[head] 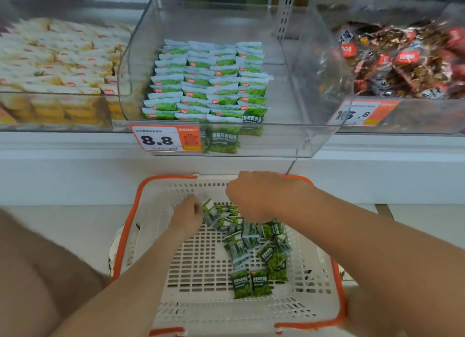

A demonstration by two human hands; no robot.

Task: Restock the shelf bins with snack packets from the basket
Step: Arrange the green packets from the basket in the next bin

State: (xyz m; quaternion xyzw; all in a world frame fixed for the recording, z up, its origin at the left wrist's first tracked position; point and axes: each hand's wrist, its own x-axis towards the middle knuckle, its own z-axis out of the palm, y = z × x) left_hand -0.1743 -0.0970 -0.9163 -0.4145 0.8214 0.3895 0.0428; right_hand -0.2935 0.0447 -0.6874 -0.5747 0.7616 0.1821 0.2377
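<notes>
Both hands are down in the white basket (130, 226), below the shelf. The left hand (189, 217) pinches green pea packets (251, 251) at the heap's far left, and the right hand (254, 198) curls round its far end. Judgement: square the bundle before lifting, then seat it upright in the middle bin (289, 140), in the bare space on its right.

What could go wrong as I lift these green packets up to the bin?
1. The left hand seems to grip the packets only at one end, so one may slip and fall outside the basket on the way up.
2. The rows in the bin stand neatly, and a dropped handful could topple them.
3. The right hand hides its fingers in the pile, so its hold may be loose.
</notes>
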